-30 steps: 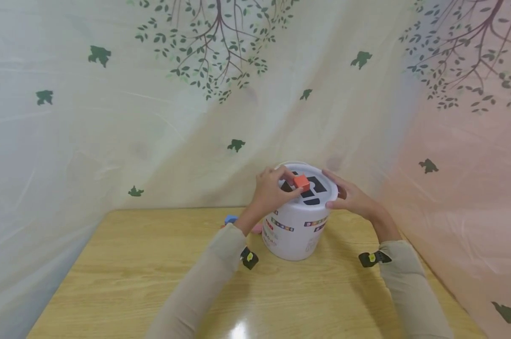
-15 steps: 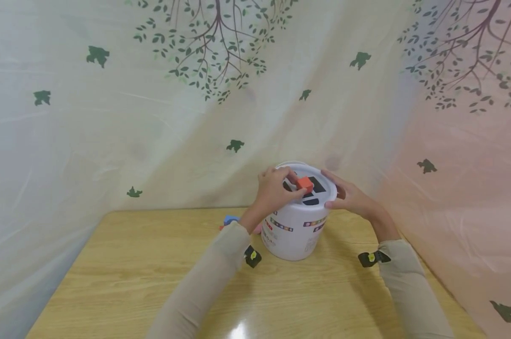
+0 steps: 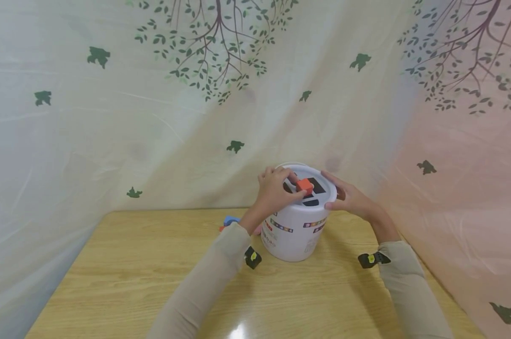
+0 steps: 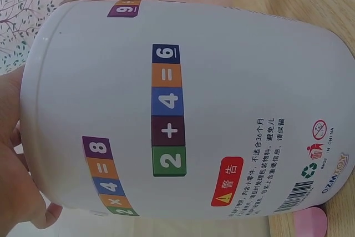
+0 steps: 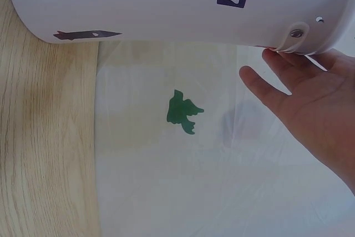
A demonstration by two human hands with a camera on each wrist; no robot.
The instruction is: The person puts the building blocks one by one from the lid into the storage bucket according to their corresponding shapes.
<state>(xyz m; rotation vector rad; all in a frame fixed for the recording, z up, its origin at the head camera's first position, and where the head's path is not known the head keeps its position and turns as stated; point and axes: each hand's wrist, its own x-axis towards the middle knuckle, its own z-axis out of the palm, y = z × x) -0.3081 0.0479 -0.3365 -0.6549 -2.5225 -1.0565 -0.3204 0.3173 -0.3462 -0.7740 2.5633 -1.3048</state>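
Head view: left hand [image 3: 274, 190] pinches orange cube [image 3: 305, 185] at a dark slot in the lid of the white bucket [image 3: 295, 230] on the desk [image 3: 124, 263]; cube not in yet. Right hand [image 3: 350, 197] steadies the rim with straight fingers. More blocks [image 3: 230, 220] wait behind.
Left wrist: bucket wall, number stickers.
Right wrist: fingertips [image 5: 272, 55] touching rim.

Lower half of the head view: the desk [image 3: 124, 278] is open wood, free for passage on the lower left and centre. The white bucket [image 3: 295, 230] stands centre-right, blocking that area. Small blue and pink pieces [image 3: 230, 220] lie just left of it. The curtain [image 3: 111, 141] closes off the rear and right edges, close behind the bucket.
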